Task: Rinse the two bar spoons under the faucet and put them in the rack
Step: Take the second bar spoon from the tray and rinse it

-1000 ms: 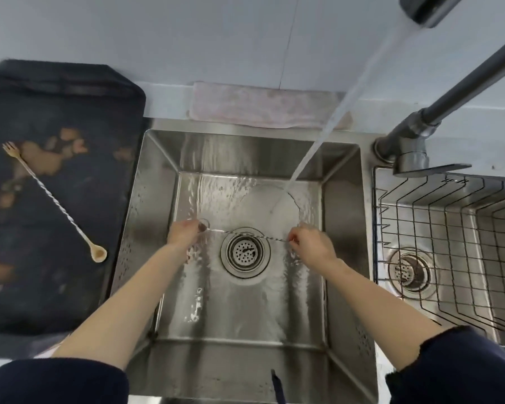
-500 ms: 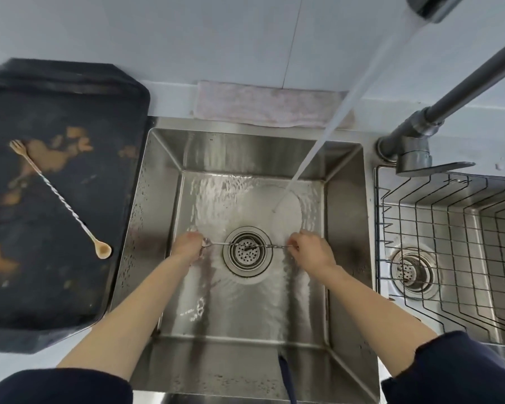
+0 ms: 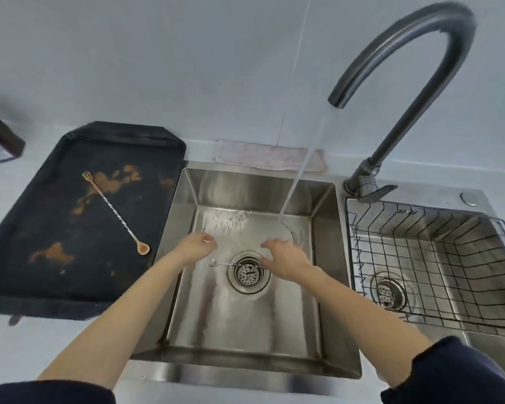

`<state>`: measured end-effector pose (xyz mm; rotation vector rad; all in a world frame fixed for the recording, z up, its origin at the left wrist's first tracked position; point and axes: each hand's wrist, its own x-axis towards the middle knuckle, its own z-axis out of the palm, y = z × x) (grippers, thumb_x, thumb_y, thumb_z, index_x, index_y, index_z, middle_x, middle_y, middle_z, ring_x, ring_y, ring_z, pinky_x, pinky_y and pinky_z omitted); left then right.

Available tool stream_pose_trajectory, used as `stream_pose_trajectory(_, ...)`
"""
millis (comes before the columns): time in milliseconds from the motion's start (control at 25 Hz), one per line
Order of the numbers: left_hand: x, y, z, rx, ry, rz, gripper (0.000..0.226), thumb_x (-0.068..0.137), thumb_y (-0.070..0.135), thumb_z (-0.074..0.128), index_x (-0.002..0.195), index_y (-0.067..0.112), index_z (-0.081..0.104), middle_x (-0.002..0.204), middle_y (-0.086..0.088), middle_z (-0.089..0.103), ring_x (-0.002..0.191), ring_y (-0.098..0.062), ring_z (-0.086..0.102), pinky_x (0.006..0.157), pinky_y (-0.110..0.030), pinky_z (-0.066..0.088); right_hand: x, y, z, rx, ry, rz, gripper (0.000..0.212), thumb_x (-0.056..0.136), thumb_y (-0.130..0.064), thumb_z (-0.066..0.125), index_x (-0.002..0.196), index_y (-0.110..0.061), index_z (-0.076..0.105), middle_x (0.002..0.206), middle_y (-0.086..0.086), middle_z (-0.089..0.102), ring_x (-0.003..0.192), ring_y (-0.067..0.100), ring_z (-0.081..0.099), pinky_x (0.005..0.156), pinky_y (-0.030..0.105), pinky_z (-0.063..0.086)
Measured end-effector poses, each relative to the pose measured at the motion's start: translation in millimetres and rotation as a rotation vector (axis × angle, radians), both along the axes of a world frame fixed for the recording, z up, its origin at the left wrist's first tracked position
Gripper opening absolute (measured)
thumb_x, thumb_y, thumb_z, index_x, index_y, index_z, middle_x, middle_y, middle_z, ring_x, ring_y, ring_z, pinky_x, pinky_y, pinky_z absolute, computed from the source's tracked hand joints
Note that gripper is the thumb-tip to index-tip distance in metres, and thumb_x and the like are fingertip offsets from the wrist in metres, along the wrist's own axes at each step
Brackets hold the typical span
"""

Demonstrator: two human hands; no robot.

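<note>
Both hands over the sink (image 3: 324, 258), water running from faucet (image 3: 397, 80). Left hand (image 3: 197, 247) grip loosely curled, holding nothing. Right hand (image 3: 286, 259) grip released, fingers spread. Silver bar spoon (image 3: 220, 263) lies on sink floor across the drain (image 3: 249, 274), between the hands. 2nd bar spoon (image 3: 115, 212) lies on dark tray (image 3: 21, 272), left on counter. Wire rack (image 3: 438, 258) sits in the right basin.
</note>
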<state>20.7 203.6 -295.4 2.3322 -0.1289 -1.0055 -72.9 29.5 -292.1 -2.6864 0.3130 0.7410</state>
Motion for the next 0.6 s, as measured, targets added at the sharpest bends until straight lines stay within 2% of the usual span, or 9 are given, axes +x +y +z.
stream_pose_trajectory(40,1,4,13,-0.052,0.003,0.005,0.039,0.093,0.021,0.046,0.13,0.008,0.049,0.127,-0.01,0.056,0.116,-0.023,0.053,0.088,-0.029,0.046,3,8,8,0.017,-0.025,0.005,0.044,0.097,-0.033,0.045,0.136,-0.014,0.042,0.139,0.012,0.048,0.125,0.031,0.048,0.105,0.042,0.038)
stream_pose_trajectory(120,4,16,37,-0.147,0.027,0.034,0.035,0.094,0.022,0.043,0.126,0.01,0.052,0.112,-0.005,0.057,0.102,-0.017,0.057,0.071,-0.02,0.045,9,26,20,0.057,-0.082,0.012,0.038,0.097,-0.029,0.044,0.131,-0.013,0.048,0.135,0.012,0.052,0.122,0.031,0.052,0.102,0.041,0.042)
stream_pose_trajectory(240,16,45,61,-0.208,-0.047,0.096,0.031,0.095,0.021,0.042,0.12,0.008,0.055,0.104,-0.004,0.06,0.097,-0.016,0.058,0.069,-0.019,0.045,20,58,35,0.116,-0.188,0.021,0.032,0.095,-0.024,0.045,0.124,-0.013,0.055,0.127,0.011,0.06,0.117,0.029,0.056,0.097,0.04,0.048)
stream_pose_trajectory(400,37,91,72,-0.165,-0.117,0.183,0.028,0.096,0.014,0.042,0.12,0.006,0.055,0.103,-0.006,0.059,0.095,-0.017,0.057,0.08,-0.027,0.048,39,106,47,0.16,-0.289,0.041,0.029,0.095,-0.02,0.044,0.117,-0.011,0.06,0.119,0.012,0.065,0.111,0.029,0.058,0.092,0.039,0.05)
stream_pose_trajectory(520,53,122,63,-0.026,-0.195,0.231,0.026,0.093,0.01,0.047,0.114,0.003,0.06,0.103,-0.01,0.059,0.09,-0.018,0.057,0.066,-0.022,0.048,57,139,50,0.187,-0.319,0.043,0.026,0.094,-0.018,0.044,0.11,-0.007,0.062,0.113,0.014,0.066,0.103,0.031,0.061,0.088,0.04,0.053)
stream_pose_trajectory(600,62,138,51,0.06,-0.203,0.234,0.025,0.092,0.016,0.051,0.108,0.001,0.064,0.102,-0.014,0.064,0.087,-0.021,0.059,0.061,-0.023,0.047,71,160,49,0.187,-0.32,0.045,0.025,0.095,-0.02,0.046,0.107,-0.007,0.063,0.112,0.015,0.066,0.103,0.032,0.061,0.087,0.039,0.052)
